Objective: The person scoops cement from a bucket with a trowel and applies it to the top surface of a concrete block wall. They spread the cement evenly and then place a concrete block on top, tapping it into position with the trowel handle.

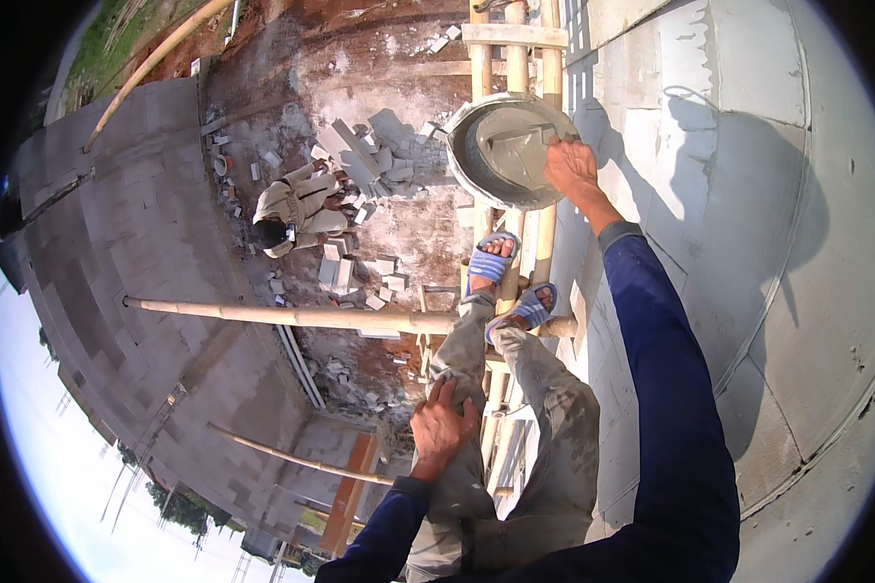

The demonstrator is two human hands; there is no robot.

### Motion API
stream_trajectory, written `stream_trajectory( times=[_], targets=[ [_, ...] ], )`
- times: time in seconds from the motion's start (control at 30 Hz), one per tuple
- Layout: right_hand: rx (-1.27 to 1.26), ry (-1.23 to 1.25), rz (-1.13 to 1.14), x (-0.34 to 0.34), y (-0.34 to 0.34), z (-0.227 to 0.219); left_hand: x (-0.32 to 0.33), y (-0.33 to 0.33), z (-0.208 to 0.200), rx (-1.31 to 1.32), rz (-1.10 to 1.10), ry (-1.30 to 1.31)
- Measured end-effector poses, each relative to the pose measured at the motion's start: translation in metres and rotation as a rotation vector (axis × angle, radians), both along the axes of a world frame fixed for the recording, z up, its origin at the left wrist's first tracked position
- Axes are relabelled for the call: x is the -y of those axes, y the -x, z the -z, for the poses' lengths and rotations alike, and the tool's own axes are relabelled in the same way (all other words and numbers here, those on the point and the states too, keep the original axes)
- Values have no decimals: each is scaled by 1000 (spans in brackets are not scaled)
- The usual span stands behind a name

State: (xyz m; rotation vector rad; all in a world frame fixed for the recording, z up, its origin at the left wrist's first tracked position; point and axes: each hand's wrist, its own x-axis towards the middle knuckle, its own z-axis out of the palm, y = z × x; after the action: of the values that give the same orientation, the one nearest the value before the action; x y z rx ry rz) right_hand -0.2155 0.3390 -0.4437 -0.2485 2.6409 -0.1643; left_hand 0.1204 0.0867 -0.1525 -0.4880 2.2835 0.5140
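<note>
My right hand is closed at the right rim of a round bucket of wet grey mortar. It grips what looks like a trowel, its flat blade lying in the mortar and smeared with it; the handle is hidden in my fingers. My left hand rests on my left knee, fingers spread over the grey trousers, holding nothing. The bucket sits on the bamboo poles of a scaffold, just beyond my sandalled feet.
A block wall rises close on my right, partly coated. Far below left, a person crouches among broken pale blocks. A bamboo pole juts leftward from the scaffold. Another block wall stands on the left.
</note>
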Motion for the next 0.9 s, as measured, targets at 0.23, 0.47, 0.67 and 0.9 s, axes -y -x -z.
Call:
stream_trajectory(
  times=[0.23, 0.47, 0.67, 0.9],
  targets=[
    [346, 225, 479, 42, -66, 48, -5, 6, -1, 16, -7, 8],
    [443, 420, 550, 26, -98, 17, -12, 11, 0, 30, 42, 40],
    [437, 653, 706, 30, -113, -117, -1, -14, 9, 65, 100, -58],
    [544, 977, 1033, 5, -156, -356, 26, -38, 6, 369, 318, -284]
  ],
)
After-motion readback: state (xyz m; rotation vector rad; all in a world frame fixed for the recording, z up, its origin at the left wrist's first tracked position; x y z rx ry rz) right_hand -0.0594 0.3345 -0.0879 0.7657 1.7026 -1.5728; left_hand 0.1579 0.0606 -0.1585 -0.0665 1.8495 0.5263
